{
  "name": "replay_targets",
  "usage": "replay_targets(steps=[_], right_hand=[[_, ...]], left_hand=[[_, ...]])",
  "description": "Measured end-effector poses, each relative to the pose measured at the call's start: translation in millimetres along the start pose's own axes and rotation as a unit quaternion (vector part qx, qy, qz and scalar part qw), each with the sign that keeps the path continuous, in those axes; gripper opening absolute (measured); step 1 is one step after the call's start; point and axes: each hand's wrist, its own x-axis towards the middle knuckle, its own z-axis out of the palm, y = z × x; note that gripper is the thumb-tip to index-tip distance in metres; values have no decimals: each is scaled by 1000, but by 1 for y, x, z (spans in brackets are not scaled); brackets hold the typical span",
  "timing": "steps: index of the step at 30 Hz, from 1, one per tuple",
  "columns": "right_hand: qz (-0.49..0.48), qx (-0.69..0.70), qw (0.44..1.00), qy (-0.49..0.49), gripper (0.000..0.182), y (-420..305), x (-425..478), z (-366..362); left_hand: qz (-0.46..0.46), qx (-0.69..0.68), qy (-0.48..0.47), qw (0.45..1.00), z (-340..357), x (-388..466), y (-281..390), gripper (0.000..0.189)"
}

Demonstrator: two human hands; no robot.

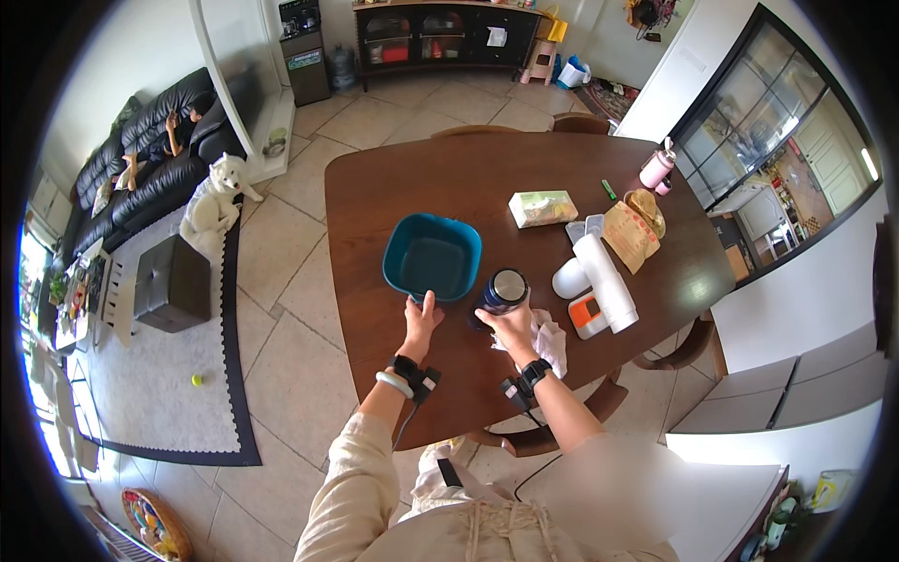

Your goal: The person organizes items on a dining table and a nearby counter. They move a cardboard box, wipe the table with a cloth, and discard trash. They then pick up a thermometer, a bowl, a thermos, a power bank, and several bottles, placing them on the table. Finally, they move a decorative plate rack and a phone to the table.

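A teal plastic basin (432, 260) with a dark inside and rounded corners stands on the brown wooden table (379, 175). At its near rim is my left hand (420, 324), thumb on the edge and fingers curled below it. My right hand (511, 327) is wrapped around a dark blue insulated bottle (497, 301) with a steel-topped lid, just right of the basin. The bottle looks upright; my fingers hide part of its side. A crumpled pale pink cloth (551, 341) lies beside and partly behind my right hand.
To the right are a white cylindrical device (605, 281), an orange-and-white box (587, 316), a tissue pack (543, 208), a paper bag (632, 233), a green marker (608, 189) and a pink bottle (657, 167). Chairs (604, 400) ring the table. A white dog (218, 200) and a person (179, 133) are at left.
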Motion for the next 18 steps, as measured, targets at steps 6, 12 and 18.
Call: replay_targets(steps=[6, 12, 18], right_hand=[[29, -26, 999, -11, 72, -10, 7, -2], [-20, -55, 998, -34, 103, -20, -11, -26], [19, -1, 1000, -4, 52, -28, -92, -134]], left_hand=[[-44, 25, -21, 998, 5, -42, -18, 60], [-30, 21, -90, 995, 23, -88, -31, 44], [-149, 85, -339, 925, 103, -157, -46, 29]])
